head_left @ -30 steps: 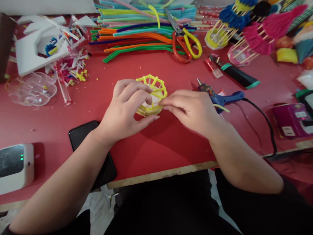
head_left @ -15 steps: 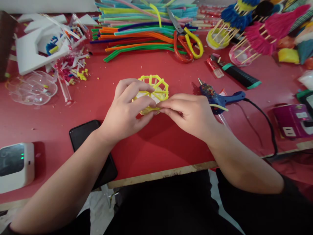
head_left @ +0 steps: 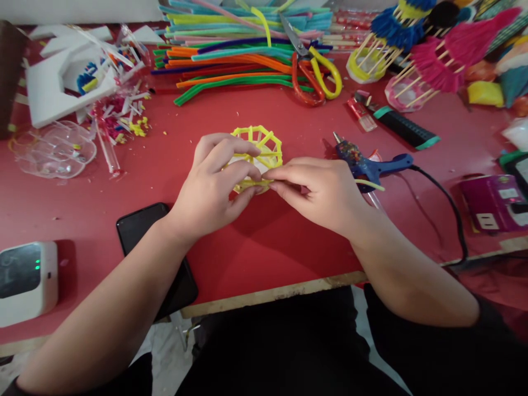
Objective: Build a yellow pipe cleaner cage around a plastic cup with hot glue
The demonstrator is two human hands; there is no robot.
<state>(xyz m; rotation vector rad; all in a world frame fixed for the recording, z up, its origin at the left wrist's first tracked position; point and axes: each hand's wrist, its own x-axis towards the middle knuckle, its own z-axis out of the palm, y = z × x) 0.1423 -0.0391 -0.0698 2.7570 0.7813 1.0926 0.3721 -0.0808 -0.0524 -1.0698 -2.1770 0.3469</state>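
While a yellow openwork frame [head_left: 264,155] is set on the red table [head_left: 272,253] at the centre of the frame, slightly above mid-height, both hands are kept at its near edge. Left hand [head_left: 214,179]: thumb and index are clamped on the near edge from the left; other fingers are arched over the top, spread a bit. Right hand [head_left: 319,179]: thumb and index are pinched on a thin yellow strip [head_left: 371,185], laid against the near edge; its tail is seen sticking out right of the hand, middle part hidden. Exact contact between fingertips can't be told, too small.

Blue glue gun [head_left: 365,164] is laid just beyond the right hand, nozzle pointed to upper left, cord run off to the right. Black-and-green cutter [head_left: 406,127] is placed above it. Scissors [head_left: 307,74] are rested on the coloured stems [head_left: 231,63], top centre. Pink fringed model [head_left: 449,55] is stood upper right. White foam sheet [head_left: 45,88] is left upper left. Phone [head_left: 140,223] is partly covered by the left forearm, lower left.
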